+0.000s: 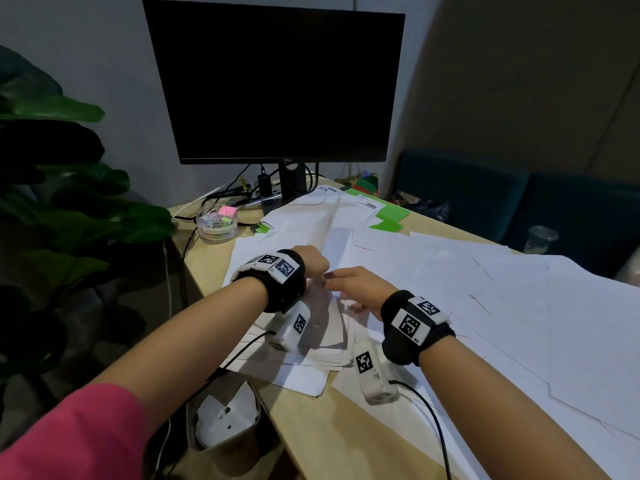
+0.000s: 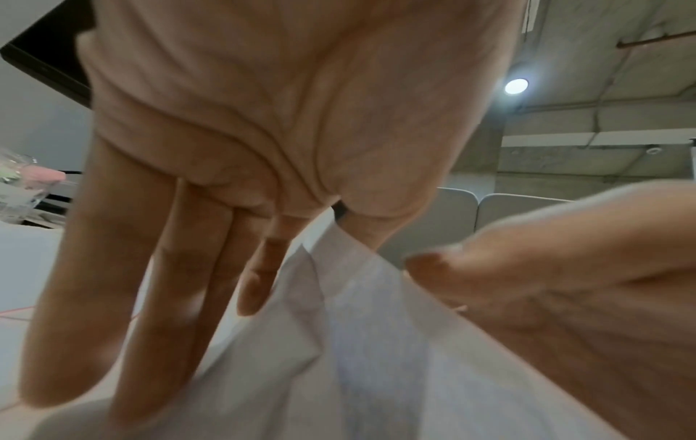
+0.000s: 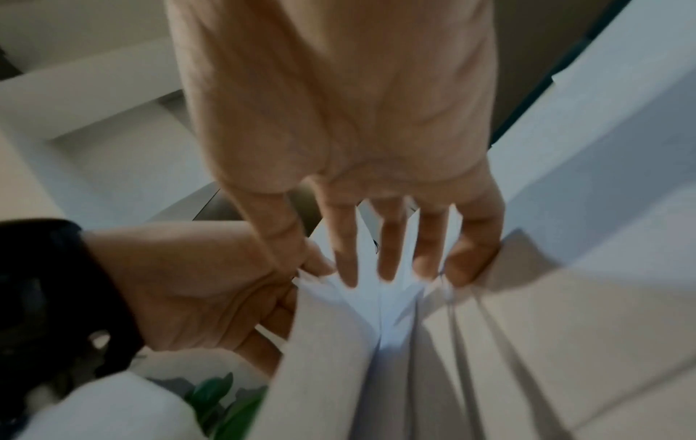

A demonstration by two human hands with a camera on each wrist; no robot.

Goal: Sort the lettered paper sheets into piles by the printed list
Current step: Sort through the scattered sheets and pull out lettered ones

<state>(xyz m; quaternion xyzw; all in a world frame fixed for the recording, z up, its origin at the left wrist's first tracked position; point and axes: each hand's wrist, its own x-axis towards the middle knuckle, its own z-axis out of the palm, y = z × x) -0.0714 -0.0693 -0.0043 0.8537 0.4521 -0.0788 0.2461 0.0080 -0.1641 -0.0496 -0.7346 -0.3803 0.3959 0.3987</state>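
Step in hand, as judged: separating one sheet from stack for sorting. Left hand (image 1: 313, 263) pinches raised edge of sheet (image 1: 334, 244) at thumb and forefinger, other fingers straight. Right hand (image 1: 353, 284) spread flat, fingers (image 3: 388, 253) narrowly apart, touching same sheet. Letter not legible. Next move calls for clean lift without dragging lower sheets. Around: loose paper piles (image 1: 485, 289) covering desk (image 1: 304, 427), monitor (image 1: 277, 84), stationery tub (image 1: 217, 221), green card (image 1: 391, 216). Overlapping piles crowd drop space.
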